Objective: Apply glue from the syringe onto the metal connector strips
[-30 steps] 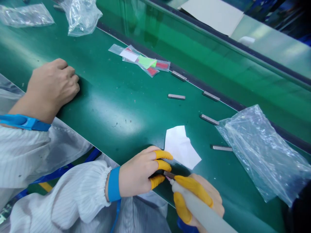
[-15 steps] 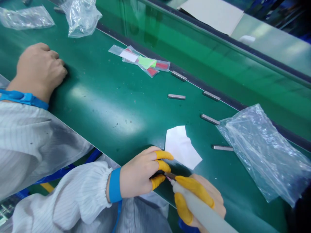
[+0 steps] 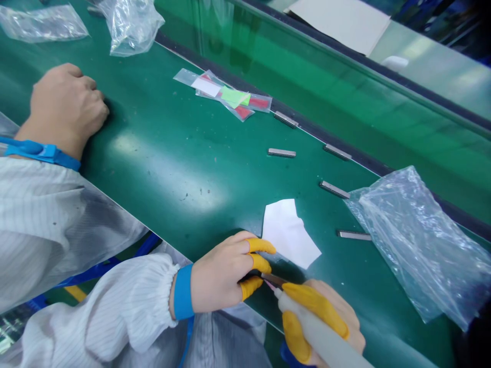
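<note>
My left hand [image 3: 226,273], with yellow finger cots and a blue wrist strap, pinches a small dark part [image 3: 251,276] at the near edge of the green work surface. My right hand [image 3: 326,319], also in yellow cots, is wrapped round a white pen-like dispenser [image 3: 318,332]. The dispenser's thin pink tip meets a narrow metal strip [image 3: 274,279] beside the dark part; whether they touch cannot be made out. Just beyond my left fingertips lies a white paper piece [image 3: 290,232].
Metal connectors [image 3: 282,153] lie scattered beyond the paper. A clear bag [image 3: 418,240] is at the right, another bag [image 3: 132,25] at the back left. Small labelled packets [image 3: 233,97] rest near the raised rail. Another person's fist [image 3: 67,105] rests at the left.
The dispenser's tip and my right hand have shifted slightly to the right, away from my left fingertips. The whole view has moved a little. Both grips are unchanged.
</note>
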`<control>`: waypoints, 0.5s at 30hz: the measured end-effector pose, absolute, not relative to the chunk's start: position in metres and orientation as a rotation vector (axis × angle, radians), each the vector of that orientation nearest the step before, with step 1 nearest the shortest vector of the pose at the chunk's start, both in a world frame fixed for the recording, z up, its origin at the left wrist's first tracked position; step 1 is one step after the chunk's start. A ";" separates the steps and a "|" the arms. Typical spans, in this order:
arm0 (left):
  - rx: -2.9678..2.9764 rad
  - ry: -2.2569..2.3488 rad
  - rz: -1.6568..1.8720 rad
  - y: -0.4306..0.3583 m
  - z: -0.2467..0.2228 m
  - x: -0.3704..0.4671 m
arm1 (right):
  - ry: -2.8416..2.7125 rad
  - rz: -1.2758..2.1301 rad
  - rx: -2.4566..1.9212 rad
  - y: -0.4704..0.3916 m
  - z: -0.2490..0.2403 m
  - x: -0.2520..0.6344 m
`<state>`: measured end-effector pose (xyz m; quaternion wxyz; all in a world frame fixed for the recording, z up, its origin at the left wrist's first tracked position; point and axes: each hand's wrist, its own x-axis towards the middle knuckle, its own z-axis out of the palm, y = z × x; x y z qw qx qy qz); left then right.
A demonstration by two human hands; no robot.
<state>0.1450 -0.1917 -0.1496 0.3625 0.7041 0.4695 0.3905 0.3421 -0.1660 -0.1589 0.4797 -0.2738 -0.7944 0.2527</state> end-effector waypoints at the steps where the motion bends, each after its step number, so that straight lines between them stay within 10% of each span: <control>1: 1.812 1.209 1.010 -0.192 -0.150 0.145 | -1.953 0.624 -0.701 -0.167 -0.157 0.341; 15: 1.845 1.205 1.049 -0.192 -0.151 0.146 | -2.021 0.539 -0.790 -0.163 -0.147 0.335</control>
